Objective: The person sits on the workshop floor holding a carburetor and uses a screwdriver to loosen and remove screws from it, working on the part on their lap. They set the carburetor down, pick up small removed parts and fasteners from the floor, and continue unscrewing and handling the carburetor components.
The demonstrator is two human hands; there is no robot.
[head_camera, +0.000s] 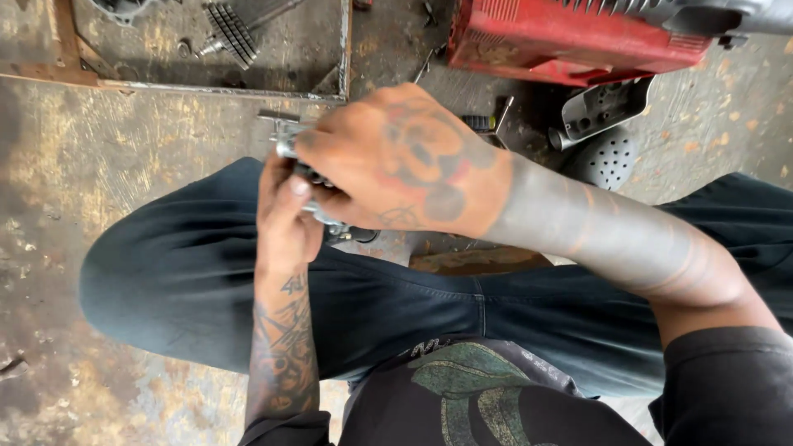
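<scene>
Grey metal, a small machined part (299,157), sits above the person's dark-trousered knee (182,264), pinched in the left hand (285,219) while the right hand (405,161) closes its fingers over the top. Keeping it steady likely calls for a firm left grip. Beyond, a red ribbed casing (570,37) lies on the stained concrete floor (99,157).
</scene>
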